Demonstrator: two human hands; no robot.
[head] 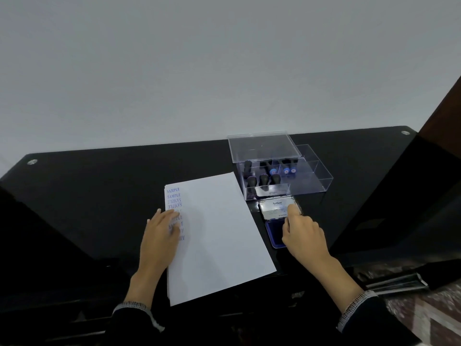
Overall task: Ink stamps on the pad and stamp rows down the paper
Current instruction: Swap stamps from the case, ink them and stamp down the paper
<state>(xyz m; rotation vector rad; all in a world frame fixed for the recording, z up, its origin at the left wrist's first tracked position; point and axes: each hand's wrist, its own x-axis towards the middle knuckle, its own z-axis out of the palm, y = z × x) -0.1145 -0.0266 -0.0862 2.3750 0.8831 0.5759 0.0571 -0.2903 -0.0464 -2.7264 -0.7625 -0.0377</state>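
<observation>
A white sheet of paper [219, 233] lies on the black table [99, 196]. Blue "SAMPLE" prints run down its left edge. My left hand [159, 233] rests flat on that edge and covers several of the lower prints. To the right of the sheet sits the blue ink pad [273, 233] with its silver "Artline" lid [272, 208] raised at the far side. My right hand [304, 236] is over the pad, index finger on the lid and thumb at the lid's near edge. I see no stamp in either hand.
Behind the pad stands a clear plastic box [311, 181] holding several black-handled stamps [264, 179], and its clear cover [262, 146] is propped open behind it. A large dark object [386, 208] crowds the table's right end. A plain wall rises behind.
</observation>
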